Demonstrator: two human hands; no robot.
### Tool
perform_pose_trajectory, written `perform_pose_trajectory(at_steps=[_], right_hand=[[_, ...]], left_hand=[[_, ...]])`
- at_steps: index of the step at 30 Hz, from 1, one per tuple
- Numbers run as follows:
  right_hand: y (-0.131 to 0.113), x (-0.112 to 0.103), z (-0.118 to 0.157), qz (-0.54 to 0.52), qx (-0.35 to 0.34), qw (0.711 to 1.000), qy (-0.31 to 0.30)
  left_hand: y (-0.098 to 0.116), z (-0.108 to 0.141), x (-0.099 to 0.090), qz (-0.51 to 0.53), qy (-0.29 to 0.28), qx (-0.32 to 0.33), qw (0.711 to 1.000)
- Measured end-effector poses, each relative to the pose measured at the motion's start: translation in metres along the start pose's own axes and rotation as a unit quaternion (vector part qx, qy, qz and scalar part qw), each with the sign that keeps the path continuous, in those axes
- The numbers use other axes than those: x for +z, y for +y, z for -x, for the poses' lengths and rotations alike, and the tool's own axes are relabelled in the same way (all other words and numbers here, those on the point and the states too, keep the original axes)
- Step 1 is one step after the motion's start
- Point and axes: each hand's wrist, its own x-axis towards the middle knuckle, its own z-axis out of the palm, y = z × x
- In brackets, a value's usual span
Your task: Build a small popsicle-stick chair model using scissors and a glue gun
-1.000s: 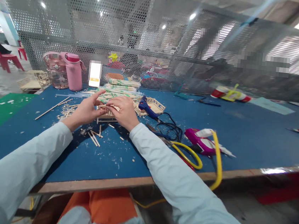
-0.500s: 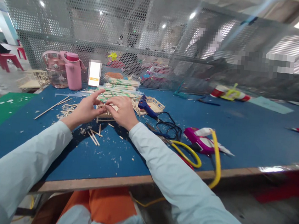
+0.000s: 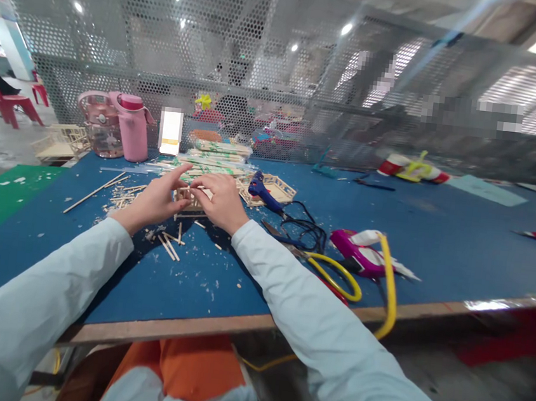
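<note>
A small frame of pale wooden sticks (image 3: 194, 207) stands on the blue table, partly hidden behind my hands. My left hand (image 3: 156, 198) is at its left side, thumb and fingers apart, index finger raised. From the right, my right hand (image 3: 222, 201) reaches over the frame with thumb and fingertips pinched together on a small wooden stick, mostly covered by the fingers. Loose cut sticks (image 3: 169, 245) lie just in front. More short sticks (image 3: 125, 195) are heaped left of my left hand.
A blue glue gun (image 3: 266, 193) rests against a stick-built tray (image 3: 284, 189). Yellow-handled scissors (image 3: 337, 275) and a purple glue gun (image 3: 358, 251) lie to the right. Behind are packs of sticks (image 3: 218, 150), a pink bottle (image 3: 133, 129), a lit phone (image 3: 170, 131) and a perforated metal screen (image 3: 282, 68).
The thumb and fingers of my left hand have spread apart and drawn slightly back from the stick frame. My right hand stays pinched at nearly the same place.
</note>
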Motion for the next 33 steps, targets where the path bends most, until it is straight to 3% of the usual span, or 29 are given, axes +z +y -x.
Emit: perform_pose_trajectory(at_steps=[19,30,33], right_hand=[[0.0005,0.0000,0.0011,-0.023,0.007,1.000,0.000],[0.0034,0.0044,0.0013,0.003,-0.014,1.000,0.019],[0.0031,0.0005,0.0008,-0.014,-0.007,0.999,0.035]], left_hand=[[0.0049,-0.0007,0.0005,-0.006,-0.007,-0.028,1.000],[-0.0008,-0.0021,0.0041,0.009,0.004,0.004,1.000],[0.0020,0.0025,0.0013,-0.006,0.035,0.045,0.998]])
